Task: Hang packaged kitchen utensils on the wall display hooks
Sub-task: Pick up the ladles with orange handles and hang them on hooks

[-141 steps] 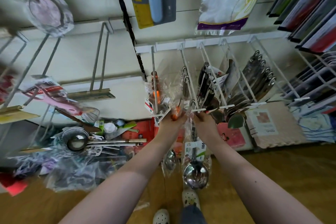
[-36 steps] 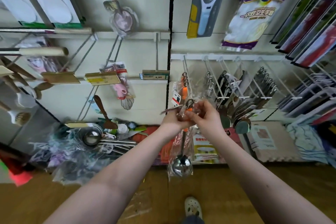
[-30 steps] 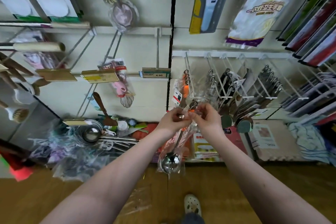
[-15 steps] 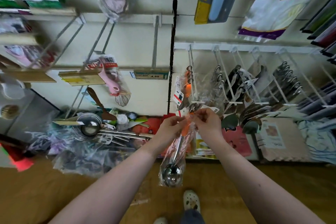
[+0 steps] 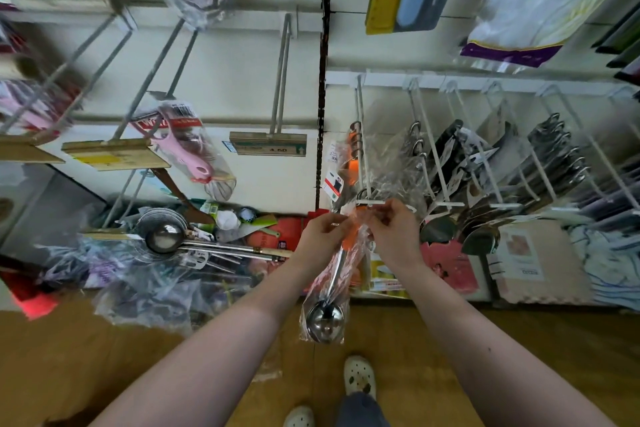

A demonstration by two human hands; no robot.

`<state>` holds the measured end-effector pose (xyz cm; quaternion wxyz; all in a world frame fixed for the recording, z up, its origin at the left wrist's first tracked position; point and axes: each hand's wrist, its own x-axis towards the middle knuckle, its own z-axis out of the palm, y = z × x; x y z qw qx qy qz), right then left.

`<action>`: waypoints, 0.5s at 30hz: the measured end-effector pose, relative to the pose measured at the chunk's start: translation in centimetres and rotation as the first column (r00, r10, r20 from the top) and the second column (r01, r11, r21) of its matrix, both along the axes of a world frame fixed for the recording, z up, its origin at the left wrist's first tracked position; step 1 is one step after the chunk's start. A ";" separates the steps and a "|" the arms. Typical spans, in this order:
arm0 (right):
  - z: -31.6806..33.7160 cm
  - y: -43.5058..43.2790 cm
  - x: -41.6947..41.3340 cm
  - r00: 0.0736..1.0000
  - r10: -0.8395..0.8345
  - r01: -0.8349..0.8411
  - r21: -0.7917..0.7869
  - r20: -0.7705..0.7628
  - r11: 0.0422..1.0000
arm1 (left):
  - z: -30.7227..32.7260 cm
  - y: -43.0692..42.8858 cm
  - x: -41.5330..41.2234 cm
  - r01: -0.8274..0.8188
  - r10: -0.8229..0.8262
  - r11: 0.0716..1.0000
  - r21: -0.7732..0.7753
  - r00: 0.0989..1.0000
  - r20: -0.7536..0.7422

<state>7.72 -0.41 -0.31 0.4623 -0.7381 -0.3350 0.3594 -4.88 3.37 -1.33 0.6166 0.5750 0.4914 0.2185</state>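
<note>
A steel ladle with an orange handle, wrapped in a clear plastic bag (image 5: 327, 302), hangs bowl-down between my hands. My left hand (image 5: 320, 236) pinches the top of the bag from the left. My right hand (image 5: 394, 232) pinches it from the right. The bag's top sits just under the tip of a white wall hook (image 5: 363, 149), where other bagged orange-handled ladles (image 5: 353, 163) hang.
More white hooks to the right carry dark-handled utensils (image 5: 540, 163). An empty hook with a price tag (image 5: 268, 144) juts out at the left. A heap of bagged ladles and tools (image 5: 166, 246) lies on the floor at the left, boxes (image 5: 533, 260) at the right.
Over the last second my hands and the bagged ladle have stayed at the hook's tip. The ladle has swung from tilted left to more nearly upright. The view has tipped downward slightly.
</note>
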 end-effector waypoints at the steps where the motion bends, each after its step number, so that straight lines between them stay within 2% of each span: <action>1: -0.1 0.1 0.1 1.000 0.000 0.000 0.003 -0.002 1.000 | -0.2 0.1 0.1 -0.002 0.002 1.000 0.002 1.000 0.000; 15: -1.4 0.6 0.5 0.999 0.048 -0.048 -0.012 -0.024 0.999 | -1.9 0.2 0.3 -0.053 0.052 0.998 0.042 0.998 0.019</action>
